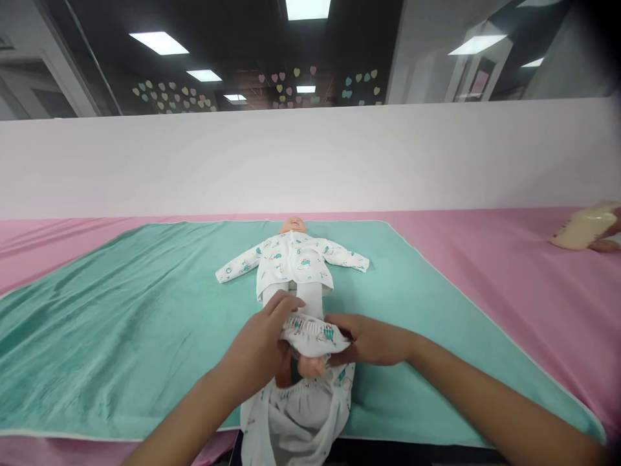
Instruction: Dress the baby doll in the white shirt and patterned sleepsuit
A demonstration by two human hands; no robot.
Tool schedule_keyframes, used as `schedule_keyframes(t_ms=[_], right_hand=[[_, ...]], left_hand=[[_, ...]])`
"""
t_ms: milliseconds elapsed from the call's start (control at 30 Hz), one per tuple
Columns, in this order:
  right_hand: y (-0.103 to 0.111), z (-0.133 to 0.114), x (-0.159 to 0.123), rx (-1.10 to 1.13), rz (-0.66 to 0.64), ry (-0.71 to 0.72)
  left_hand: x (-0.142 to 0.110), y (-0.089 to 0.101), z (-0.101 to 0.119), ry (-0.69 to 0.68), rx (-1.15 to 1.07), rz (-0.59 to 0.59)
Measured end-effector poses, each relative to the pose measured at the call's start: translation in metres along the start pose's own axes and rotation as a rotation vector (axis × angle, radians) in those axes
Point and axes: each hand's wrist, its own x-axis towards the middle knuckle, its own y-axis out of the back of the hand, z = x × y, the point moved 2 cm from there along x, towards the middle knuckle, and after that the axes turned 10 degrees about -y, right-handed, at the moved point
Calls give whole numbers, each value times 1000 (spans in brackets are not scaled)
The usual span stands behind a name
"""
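Observation:
A baby doll (294, 225) lies on its back on a green cloth, head toward the wall. It wears a white printed jacket (295, 262) with its sleeves spread out sideways. White covering shows on the doll's legs (309, 299). Printed baby trousers (313, 335) have an elastic band over the lower legs; their rest hangs bunched at the table's near edge. My left hand (264, 336) is closed on the band's left side, its fingertips partly hidden. Gripping the fabric's right side is my right hand (371, 340). A doll's foot (311, 367) pokes out between both hands.
The green cloth (194, 310) lies over a pink cover (485, 259), reaching the near edge. A low white wall (310, 162) stands behind, with dark glass above. At far right, another person's hand (614, 230) holds a milk-filled baby bottle (579, 228).

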Motion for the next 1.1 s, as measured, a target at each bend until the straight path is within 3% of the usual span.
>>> schedule_keyframes(t_ms=[100,200,267,300,467,600,667,800,933,1100], right_hand=[[21,0,5,-35,-29,-7],[43,19,12,43,-16,-28],[54,35,18,143,15,-8],[56,42,20,187,24,10],[50,49,23,302,52,78],[42,39,19,441,105,110],[40,41,19,479,124,50],[44,50,20,468,235,-46],[54,52,22,557,379,10],[61,52,24,654,482,-2]], left_hand=[[13,10,-1,181,-72,11],[18,20,-7,336,-383,-218],[16,27,-14,338,-656,-340],[15,30,-19,326,-764,-348],[24,32,-34,284,-1027,-113],[56,27,-34,292,-1131,155],[74,25,-38,302,-1117,201],[90,18,-55,322,-1117,51],[79,22,-74,310,-1196,-61],[64,40,-91,379,-1039,-269]])
